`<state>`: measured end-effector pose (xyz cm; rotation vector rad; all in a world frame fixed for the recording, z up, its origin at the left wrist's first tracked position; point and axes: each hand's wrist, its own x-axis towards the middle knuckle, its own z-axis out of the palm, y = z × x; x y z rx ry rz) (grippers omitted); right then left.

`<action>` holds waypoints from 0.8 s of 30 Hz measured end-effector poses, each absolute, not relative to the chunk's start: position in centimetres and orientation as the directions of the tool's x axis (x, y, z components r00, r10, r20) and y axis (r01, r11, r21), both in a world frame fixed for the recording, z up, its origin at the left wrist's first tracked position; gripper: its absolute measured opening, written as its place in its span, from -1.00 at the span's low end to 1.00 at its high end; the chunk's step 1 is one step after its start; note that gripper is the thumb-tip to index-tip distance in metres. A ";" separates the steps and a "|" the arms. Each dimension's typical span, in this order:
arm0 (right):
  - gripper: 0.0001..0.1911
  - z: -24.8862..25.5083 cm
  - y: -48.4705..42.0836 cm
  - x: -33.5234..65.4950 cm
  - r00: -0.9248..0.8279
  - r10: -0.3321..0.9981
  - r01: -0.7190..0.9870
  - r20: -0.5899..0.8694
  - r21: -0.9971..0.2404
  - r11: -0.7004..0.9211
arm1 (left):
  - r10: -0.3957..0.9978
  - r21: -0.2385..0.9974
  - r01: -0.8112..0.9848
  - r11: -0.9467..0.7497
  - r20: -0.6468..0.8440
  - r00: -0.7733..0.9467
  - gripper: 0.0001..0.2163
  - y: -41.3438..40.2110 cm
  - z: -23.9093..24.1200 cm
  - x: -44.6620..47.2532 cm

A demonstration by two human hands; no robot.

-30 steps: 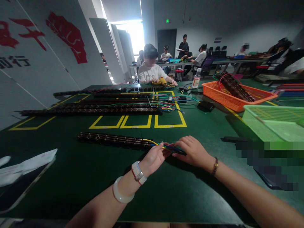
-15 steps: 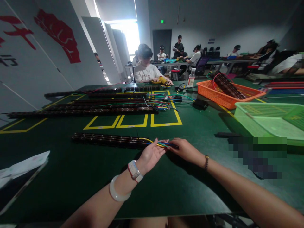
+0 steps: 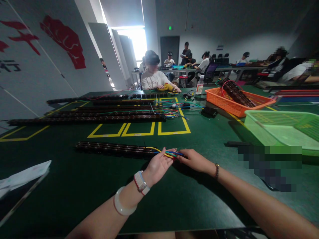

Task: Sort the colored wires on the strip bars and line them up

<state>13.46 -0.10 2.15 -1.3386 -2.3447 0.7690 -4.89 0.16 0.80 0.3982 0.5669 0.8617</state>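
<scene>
The left hand (image 3: 159, 164) lies open, palm up, under the coloured wires (image 3: 170, 153), right of the dark bundle (image 3: 112, 147) on the near bench (image 3: 211, 205), while the right hand (image 3: 195, 160) pinches their ends; a light 2-handed touch should avoid kinks.

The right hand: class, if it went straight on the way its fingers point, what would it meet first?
Apart from the coloured wires it holds, the right hand would probably meet the left hand first, though the depth between them is unclear.
</scene>
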 end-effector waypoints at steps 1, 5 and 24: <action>-0.72 2.0 -0.1 13.4 -0.499 0.866 0.696 0.037 -0.578 0.426 | 0.803 0.548 -0.596 0.588 -0.306 0.511 -0.72 0.1 0.8 -4.9; -0.69 1.5 -0.2 13.0 -0.479 0.874 0.753 0.080 -0.475 0.456 | 0.822 0.566 -0.603 0.562 -0.300 0.485 -0.71 0.0 0.8 -4.8; -0.85 1.4 -0.1 13.1 -0.763 0.605 0.642 0.228 0.373 0.670 | 0.850 0.611 -0.596 0.522 -0.312 0.425 -0.84 -1.1 1.5 -4.0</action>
